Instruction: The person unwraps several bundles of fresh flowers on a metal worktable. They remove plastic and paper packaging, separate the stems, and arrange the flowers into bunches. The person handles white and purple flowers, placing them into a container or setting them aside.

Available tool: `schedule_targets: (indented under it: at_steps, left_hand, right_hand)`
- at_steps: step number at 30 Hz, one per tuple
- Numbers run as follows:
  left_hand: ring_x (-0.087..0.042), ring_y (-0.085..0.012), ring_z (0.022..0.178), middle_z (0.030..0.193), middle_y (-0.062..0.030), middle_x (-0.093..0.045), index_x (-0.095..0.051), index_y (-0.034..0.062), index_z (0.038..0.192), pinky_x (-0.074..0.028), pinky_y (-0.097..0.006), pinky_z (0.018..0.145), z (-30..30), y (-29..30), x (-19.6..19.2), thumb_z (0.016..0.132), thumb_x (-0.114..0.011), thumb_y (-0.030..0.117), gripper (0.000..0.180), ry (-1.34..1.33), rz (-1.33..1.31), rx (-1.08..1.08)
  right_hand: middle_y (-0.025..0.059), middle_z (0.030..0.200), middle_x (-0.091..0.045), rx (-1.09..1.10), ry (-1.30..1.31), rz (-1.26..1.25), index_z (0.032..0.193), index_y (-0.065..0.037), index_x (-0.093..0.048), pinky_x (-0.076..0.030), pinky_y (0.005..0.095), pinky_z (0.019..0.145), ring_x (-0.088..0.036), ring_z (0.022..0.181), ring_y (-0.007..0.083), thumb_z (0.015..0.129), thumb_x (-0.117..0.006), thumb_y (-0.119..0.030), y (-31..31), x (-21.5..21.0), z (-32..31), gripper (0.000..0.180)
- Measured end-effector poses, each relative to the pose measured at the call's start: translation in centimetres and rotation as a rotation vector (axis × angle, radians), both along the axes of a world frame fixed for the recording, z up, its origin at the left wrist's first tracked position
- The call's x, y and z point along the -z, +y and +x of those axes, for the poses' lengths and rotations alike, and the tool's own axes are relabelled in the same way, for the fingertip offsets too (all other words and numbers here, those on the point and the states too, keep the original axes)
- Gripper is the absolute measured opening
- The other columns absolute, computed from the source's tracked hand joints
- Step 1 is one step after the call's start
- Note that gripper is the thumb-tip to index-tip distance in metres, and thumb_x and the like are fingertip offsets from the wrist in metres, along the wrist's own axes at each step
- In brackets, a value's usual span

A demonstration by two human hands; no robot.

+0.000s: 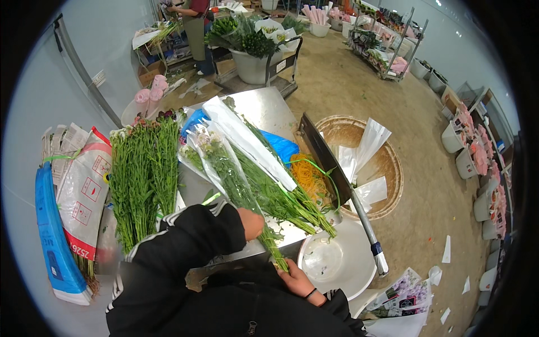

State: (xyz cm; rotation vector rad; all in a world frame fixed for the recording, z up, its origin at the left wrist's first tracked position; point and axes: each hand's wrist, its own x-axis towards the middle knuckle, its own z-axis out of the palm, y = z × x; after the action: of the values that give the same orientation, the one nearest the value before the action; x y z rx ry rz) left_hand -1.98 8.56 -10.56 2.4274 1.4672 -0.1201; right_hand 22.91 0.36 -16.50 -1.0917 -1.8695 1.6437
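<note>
A flower bunch in a clear sleeve [233,171] lies slanted across the metal table [264,104], pale blooms at the far end. My right hand [295,279] is closed round its cut stem ends near the table's front edge. Curled against the sleeve's lower part is my left hand [251,223], its fingertips hidden. Beside this bunch rests another in a white paper wrap [252,143], its green stems [311,210] reaching over the near edge. A heap of orange-yellow rubber bands [309,178] sits to their right, next to blue plastic [279,146].
Loose green-stemmed flowers [143,180] pile up at left, beside a wrapped bundle [84,196]. A blade-like dark board with a metal handle [368,224] stands at right, by a white bucket [337,261] and a round brown tub [393,180]. Beyond, a cart [286,90] and another person [196,33].
</note>
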Motion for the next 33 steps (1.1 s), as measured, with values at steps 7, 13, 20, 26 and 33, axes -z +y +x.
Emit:
schedule_targets:
  at_steps: [7,13,20,26,33]
  left_hand:
    - [-0.058,-0.0249,0.058,0.063,-0.0086,-0.055,-0.057,0.0079,0.061,-0.047,-0.035,0.046,-7.9,5.7,-10.3,0.064,-0.058,0.014,0.006,0.323,0.496,0.240]
    - [-0.048,-0.0269,0.044,0.053,-0.0117,-0.050,-0.049,0.0067,0.058,-0.039,-0.035,0.042,-10.3,2.6,-15.2,0.072,-0.055,0.018,0.019,-0.227,0.636,-0.325]
    - [-0.052,-0.0280,0.074,0.074,-0.0121,-0.051,-0.048,0.0033,0.067,-0.043,-0.037,0.065,0.9,-6.8,-8.2,0.079,-0.054,0.016,0.019,-0.929,0.062,0.376]
    - [-0.059,-0.0321,0.073,0.075,-0.0181,-0.061,-0.065,0.0045,0.079,-0.047,-0.042,0.065,-16.8,-4.0,-1.9,0.073,-0.055,0.031,0.029,0.341,-0.283,-0.325]
    - [-0.058,-0.0251,0.059,0.072,-0.0123,-0.059,-0.057,0.0035,0.076,-0.044,-0.044,0.050,-48.2,-5.0,-3.1,0.083,-0.047,0.024,0.024,-0.316,0.657,-1.117]
  right_hand:
    - [0.0211,0.080,-0.057,0.126,-0.301,-0.068,0.105,-0.003,-0.048,-0.044,0.0390,0.063,-0.056,0.074,0.0379,0.086,-0.051,-0.024,-1.0,-5.8,4.2,0.028]
    - [0.0044,0.076,-0.055,0.243,-0.043,-0.114,0.101,0.000,-0.051,-0.040,0.0233,0.061,-0.048,0.069,0.0090,0.084,-0.056,-0.014,-2.9,0.5,6.3,0.022]
    - [0.0087,0.075,-0.057,0.274,0.072,-0.083,0.097,0.001,-0.055,-0.043,0.0251,0.062,-0.051,0.068,0.0105,0.080,-0.063,-0.015,-0.7,1.2,6.7,0.025]
    - [0.0095,0.069,-0.056,0.310,-0.290,0.151,0.088,0.002,-0.059,-0.043,0.0258,0.058,-0.051,0.062,0.0112,0.076,-0.065,-0.013,-0.5,-2.3,14.3,0.020]
    - [0.0040,0.072,-0.057,0.243,-0.248,0.168,0.096,0.002,-0.059,-0.041,0.0240,0.056,-0.051,0.063,0.0112,0.077,-0.064,-0.015,-1.6,-6.8,23.3,0.026]
